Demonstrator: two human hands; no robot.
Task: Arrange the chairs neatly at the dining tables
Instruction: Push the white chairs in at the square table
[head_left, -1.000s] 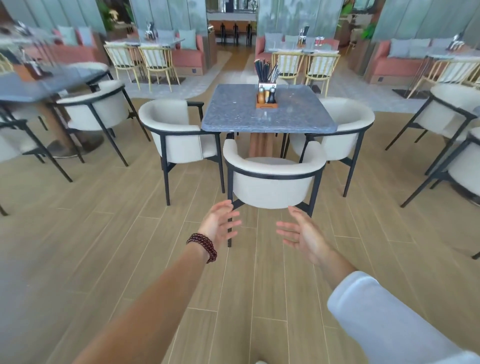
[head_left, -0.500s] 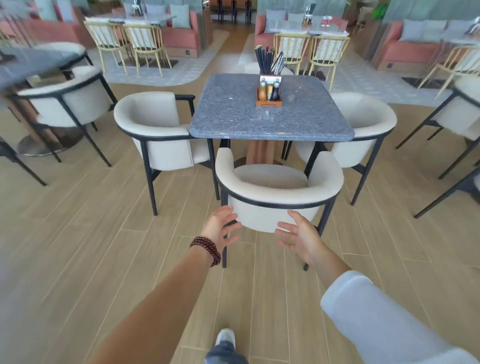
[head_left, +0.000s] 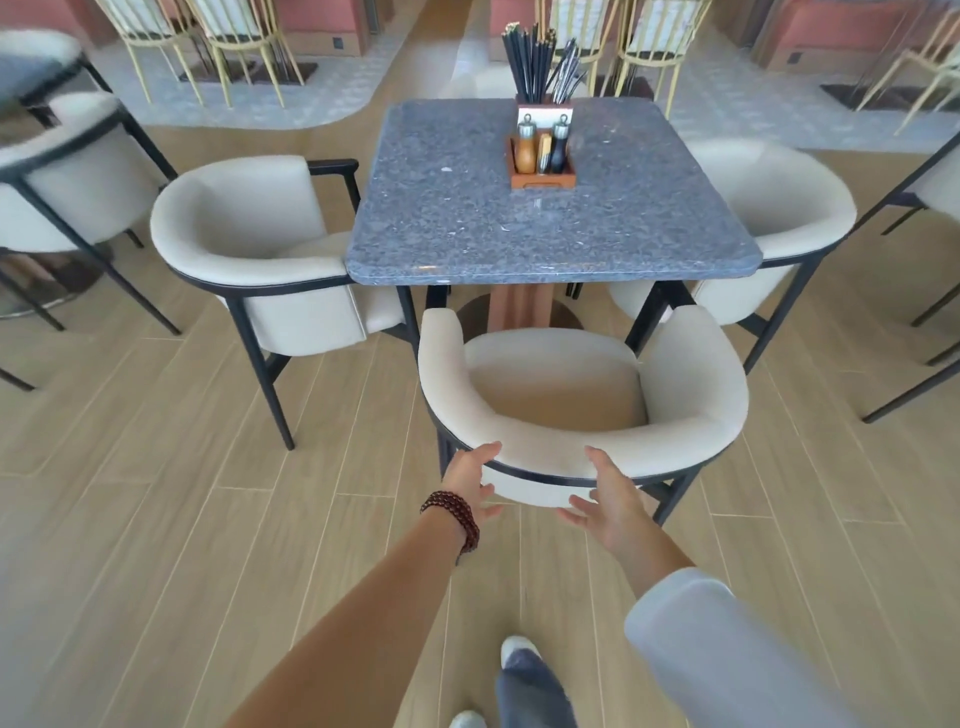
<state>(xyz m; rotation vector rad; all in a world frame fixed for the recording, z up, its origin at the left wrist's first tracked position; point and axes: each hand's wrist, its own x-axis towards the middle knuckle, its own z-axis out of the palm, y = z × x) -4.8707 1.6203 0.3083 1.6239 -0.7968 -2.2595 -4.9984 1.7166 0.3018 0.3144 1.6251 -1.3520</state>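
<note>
Cream tub chair (head_left: 587, 415) on black legs, upright, facing the grey dining table (head_left: 545, 208)

The nearest chair (head_left: 587, 447) stood before the counter's (head_left: 519, 228) near edge, facing it. A second chair (head_left: 249, 249) sat at the counter's left side, a third chair (head_left: 769, 208) at its right. A condiment caddy (head_left: 543, 179) rested on the counter toward its far edge, a chopstick holder (head_left: 543, 111) behind it. The left hand (head_left: 470, 483) and right hand (head_left: 608, 499) were just behind the nearest chair's backrest.
</note>
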